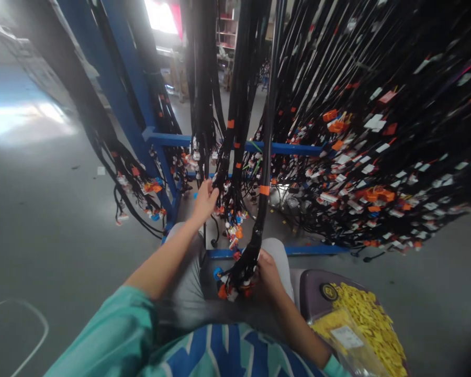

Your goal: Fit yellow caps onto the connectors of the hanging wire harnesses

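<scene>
Several black cable bundles hang in front of me, with white, orange and blue connectors at their lower ends. My left hand (pixel 206 200) is raised to the middle bundle (pixel 204 112), its fingers closed at a thin black cable; what they pinch is too small to make out. Lower down, my right hand (pixel 267 269) is at the side of a thick black bundle (pixel 264 209) with an orange tape band, close to its connector end over my lap. Its fingertips are partly hidden behind the bundle.
A blue metal frame (pixel 294 148) stands behind the bundles. Dense cables (pixel 361 173) with tags hang at the right. Beside my right leg, a dark stool (pixel 312 293) holds yellow pieces (pixel 371 319) and a plastic bag (pixel 347 340). Another bundle (pixel 82 99) hangs at the left.
</scene>
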Demonstrator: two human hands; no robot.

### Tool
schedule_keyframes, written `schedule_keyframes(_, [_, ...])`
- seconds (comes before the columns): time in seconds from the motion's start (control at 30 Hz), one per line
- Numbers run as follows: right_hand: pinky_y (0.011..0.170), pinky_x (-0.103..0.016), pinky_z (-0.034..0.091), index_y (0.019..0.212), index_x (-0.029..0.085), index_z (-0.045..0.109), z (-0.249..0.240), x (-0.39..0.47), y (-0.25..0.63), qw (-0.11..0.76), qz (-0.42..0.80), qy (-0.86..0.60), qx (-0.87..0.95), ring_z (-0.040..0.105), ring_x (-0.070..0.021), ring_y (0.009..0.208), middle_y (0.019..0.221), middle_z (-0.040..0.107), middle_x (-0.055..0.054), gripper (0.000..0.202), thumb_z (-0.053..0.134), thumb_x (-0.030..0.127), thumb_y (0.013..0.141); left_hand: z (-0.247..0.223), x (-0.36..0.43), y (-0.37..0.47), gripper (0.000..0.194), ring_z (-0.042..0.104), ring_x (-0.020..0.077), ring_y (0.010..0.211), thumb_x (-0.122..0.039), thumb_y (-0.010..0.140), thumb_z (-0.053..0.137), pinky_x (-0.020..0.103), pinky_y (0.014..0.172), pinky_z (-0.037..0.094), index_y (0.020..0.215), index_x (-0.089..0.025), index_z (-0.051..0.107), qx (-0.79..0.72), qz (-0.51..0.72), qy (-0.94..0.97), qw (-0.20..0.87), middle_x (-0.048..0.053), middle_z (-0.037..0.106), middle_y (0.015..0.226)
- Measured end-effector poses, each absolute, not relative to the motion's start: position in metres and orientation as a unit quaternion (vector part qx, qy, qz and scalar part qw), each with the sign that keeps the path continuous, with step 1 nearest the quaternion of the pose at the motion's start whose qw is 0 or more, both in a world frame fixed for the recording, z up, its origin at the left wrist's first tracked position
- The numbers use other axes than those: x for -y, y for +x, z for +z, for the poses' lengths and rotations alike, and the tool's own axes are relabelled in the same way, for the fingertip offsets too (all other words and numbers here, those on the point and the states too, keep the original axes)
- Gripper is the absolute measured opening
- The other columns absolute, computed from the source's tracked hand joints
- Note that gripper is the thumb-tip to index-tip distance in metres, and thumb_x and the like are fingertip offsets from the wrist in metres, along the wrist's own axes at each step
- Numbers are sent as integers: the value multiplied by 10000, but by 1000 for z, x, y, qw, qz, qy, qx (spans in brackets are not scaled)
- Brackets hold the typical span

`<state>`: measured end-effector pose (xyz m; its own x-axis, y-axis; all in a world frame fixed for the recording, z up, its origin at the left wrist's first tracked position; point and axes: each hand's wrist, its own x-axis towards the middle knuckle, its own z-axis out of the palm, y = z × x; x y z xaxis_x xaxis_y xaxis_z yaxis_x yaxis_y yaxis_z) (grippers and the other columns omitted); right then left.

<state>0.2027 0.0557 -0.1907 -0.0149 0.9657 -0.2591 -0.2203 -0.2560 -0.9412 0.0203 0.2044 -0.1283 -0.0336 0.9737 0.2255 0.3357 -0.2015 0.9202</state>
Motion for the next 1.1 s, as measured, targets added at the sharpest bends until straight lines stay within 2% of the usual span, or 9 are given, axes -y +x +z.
schedule_keyframes(0.1, [368,-178,182,651,156,533,-182,-57,201,498,613,-514,336,280,-43,364,427,402,66,354,607,496,586,-154,-129,28,386,556,233,938,-426,828,398,377,841,425,1031,-126,533,-490,413,631,437,137,614,1012])
schedule_keyframes(0.17, [358,-175,136,605,155,502,-176,-57,197,502,610,-517,331,225,-27,352,408,353,79,346,625,474,554,-169,-85,37,501,542,242,995,-465,751,499,367,856,423,1106,-113,486,-405,339,643,555,137,590,1074])
schedule_keyframes(0.27, [361,-173,130,593,155,484,-169,-56,189,509,605,-511,337,226,-24,363,417,350,79,306,617,429,561,-180,-44,47,615,540,233,971,-382,622,638,361,856,418,1150,-130,448,-412,281,655,567,99,586,1076])
schedule_keyframes(0.33, [372,-169,164,581,153,479,-165,-55,185,516,598,-508,343,267,-28,387,444,387,68,292,614,410,561,-178,-34,50,529,545,220,913,-325,627,622,354,826,427,1099,-133,483,-459,268,656,536,75,603,1005])
schedule_keyframes(0.43, [387,-169,214,566,153,478,-155,-56,183,525,587,-504,353,308,-37,406,459,418,60,312,613,434,547,-160,-35,50,347,552,200,806,-310,682,546,334,755,449,972,-121,540,-476,277,656,516,52,617,859])
schedule_keyframes(0.57, [396,-173,245,569,163,480,-128,-62,187,556,574,-480,362,320,-44,396,440,406,69,316,613,450,555,-117,-42,48,280,548,177,750,-334,686,557,299,724,452,875,-128,564,-440,336,643,529,32,613,788])
schedule_keyframes(0.7, [396,-171,259,568,165,477,-95,-71,192,583,562,-442,385,318,-38,381,428,395,76,301,633,422,562,-74,-46,50,277,512,123,558,-375,648,619,233,517,443,794,-147,559,-404,362,549,636,-9,576,633])
schedule_keyframes(0.9, [303,-161,165,620,166,488,-50,-72,200,599,584,-393,381,244,-18,313,417,378,88,231,637,334,569,-24,-59,51,242,548,125,440,-307,610,688,235,438,484,719,-143,547,-333,339,425,771,-5,600,518])
schedule_keyframes(1.1, [282,-136,168,595,181,431,-27,-71,205,615,619,-304,384,184,-8,299,394,253,114,161,585,218,567,4,-66,44,173,573,171,365,-280,737,554,244,320,474,719,-108,558,-217,296,419,831,55,634,507])
